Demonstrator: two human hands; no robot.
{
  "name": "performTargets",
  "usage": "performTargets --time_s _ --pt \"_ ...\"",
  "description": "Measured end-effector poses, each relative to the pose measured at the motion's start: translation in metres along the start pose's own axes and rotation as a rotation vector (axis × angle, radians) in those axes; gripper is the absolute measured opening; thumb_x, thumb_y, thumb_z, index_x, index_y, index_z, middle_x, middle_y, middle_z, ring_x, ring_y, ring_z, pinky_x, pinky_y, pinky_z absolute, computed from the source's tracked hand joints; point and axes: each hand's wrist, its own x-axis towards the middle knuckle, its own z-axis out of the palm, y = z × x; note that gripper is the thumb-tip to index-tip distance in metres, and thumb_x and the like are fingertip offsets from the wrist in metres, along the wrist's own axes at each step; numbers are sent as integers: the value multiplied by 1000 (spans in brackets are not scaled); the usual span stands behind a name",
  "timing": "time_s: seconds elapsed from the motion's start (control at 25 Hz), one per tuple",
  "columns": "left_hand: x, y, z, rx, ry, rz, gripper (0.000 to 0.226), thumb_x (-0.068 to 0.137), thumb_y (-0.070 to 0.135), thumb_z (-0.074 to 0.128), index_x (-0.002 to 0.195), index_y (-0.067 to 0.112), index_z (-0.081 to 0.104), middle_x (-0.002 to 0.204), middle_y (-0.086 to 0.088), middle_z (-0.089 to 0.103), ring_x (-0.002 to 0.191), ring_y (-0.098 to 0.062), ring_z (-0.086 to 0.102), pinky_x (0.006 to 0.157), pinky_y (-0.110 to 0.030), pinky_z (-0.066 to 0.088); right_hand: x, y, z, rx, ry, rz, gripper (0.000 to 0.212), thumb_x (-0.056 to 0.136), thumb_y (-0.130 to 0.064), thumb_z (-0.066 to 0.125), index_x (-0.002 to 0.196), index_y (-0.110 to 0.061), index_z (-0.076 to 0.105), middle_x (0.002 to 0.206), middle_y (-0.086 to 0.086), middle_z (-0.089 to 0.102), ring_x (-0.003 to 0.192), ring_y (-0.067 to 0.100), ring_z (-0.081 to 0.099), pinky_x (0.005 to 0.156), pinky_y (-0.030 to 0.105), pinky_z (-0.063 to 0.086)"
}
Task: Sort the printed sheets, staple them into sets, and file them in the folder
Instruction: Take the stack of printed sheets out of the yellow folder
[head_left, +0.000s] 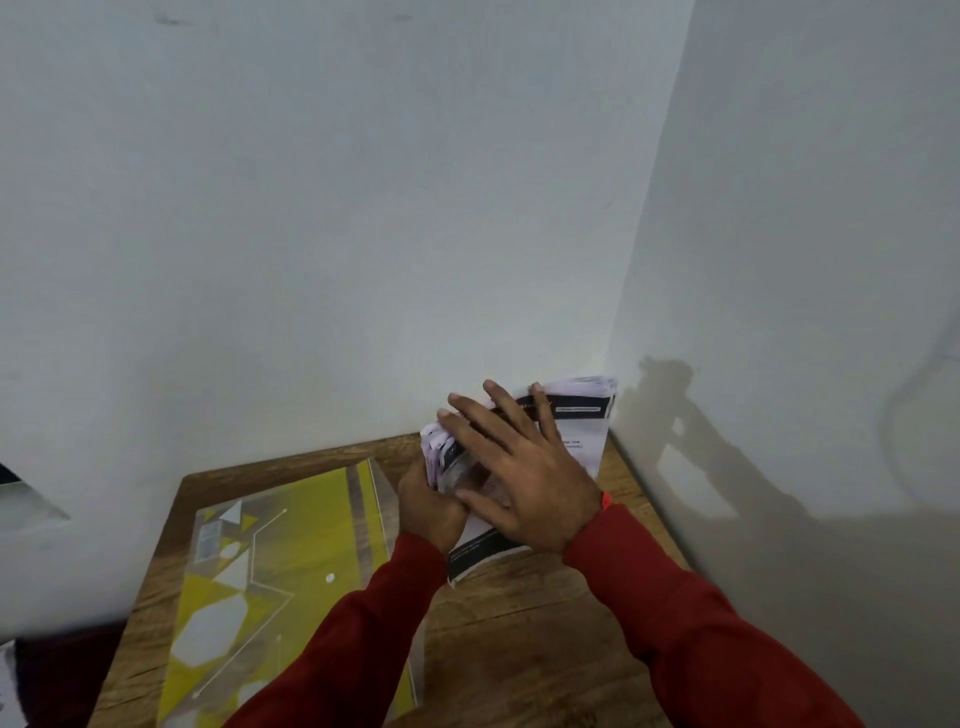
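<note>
A stack of printed sheets (571, 415) is held at the far right corner of the wooden table (519, 623), against the wall. The stack's left edge is gripped by the left hand (431, 512), apparently to fan pages for sorting. The right hand (524, 478) is laid flat, fingers spread, pinning the stack. The yellow folder (270, 597) lies just beside, left, unfilled. No stapler is seen.

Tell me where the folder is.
In the head view the folder lies flat on the table's left half, left of the sheets both hands handle near the wall corner.
</note>
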Motion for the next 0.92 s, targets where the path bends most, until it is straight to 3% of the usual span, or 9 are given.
performTargets --time_s 0.12,0.2,0.28,0.32,0.44,0.64,0.76,0.84,0.92 --pt "1 -4 0 -54 8 -21 33 81 17 76 108 29 62 104 26 68 100 0 65 87 -19 53 -8 11 -9 383 194 134 70 92 -29 61 150 -10 27 159 5 23 150 22 12 119 54 15" --pt "0 -7 1 -144 40 -169 30 79 11 77 98 30 66 93 20 73 92 -6 70 80 -26 58 -24 24 -9 666 535 499 74 87 -18 64 148 -4 26 157 10 25 147 16 19 120 35 21" --pt "-1 -9 1 -146 41 -180 33 77 10 79 99 30 66 93 18 74 90 -7 70 75 -23 58 -45 39 3 923 709 934 78 87 -37 60 150 -14 21 158 5 22 140 3 23 118 32 25" --pt "-1 -9 0 -148 36 -166 35 76 9 80 100 29 65 94 17 73 90 -6 70 75 -22 58 -52 42 10 1022 640 1038 81 85 -52 56 151 -21 20 157 1 24 137 0 26 118 37 28" --pt "1 -9 3 -168 44 -178 33 75 9 81 98 28 66 93 16 74 88 -7 71 75 -24 58 -64 48 33 1121 323 914 81 81 -67 55 149 -35 26 150 -13 38 134 1 39 112 43 36" --pt "9 -9 8 -227 75 -302 23 77 7 78 91 23 69 85 10 76 83 -15 73 75 -34 61 -65 52 51 1141 332 874 98 68 -50 78 146 -46 19 144 -11 43 130 10 47 104 41 45" --pt "16 -7 -4 -219 -59 -263 26 77 3 77 100 14 69 92 1 76 87 -20 72 76 -36 60 -74 67 54 1233 360 940 106 61 -38 86 144 -43 22 141 -8 47 126 11 50 101 36 46" --pt "17 -8 -11 -215 -143 -260 32 78 2 76 107 10 66 98 -2 75 91 -20 72 76 -34 59 -78 74 55 1301 241 904 95 62 -34 89 141 -31 36 134 -1 58 121 17 57 98 41 50" --pt "15 -17 -16 -240 -168 -316 35 79 4 76 112 9 64 103 -6 74 95 -24 71 77 -36 59 -79 73 58 1306 153 867 64 70 -26 85 126 -22 55 118 3 69 110 22 65 93 47 53"
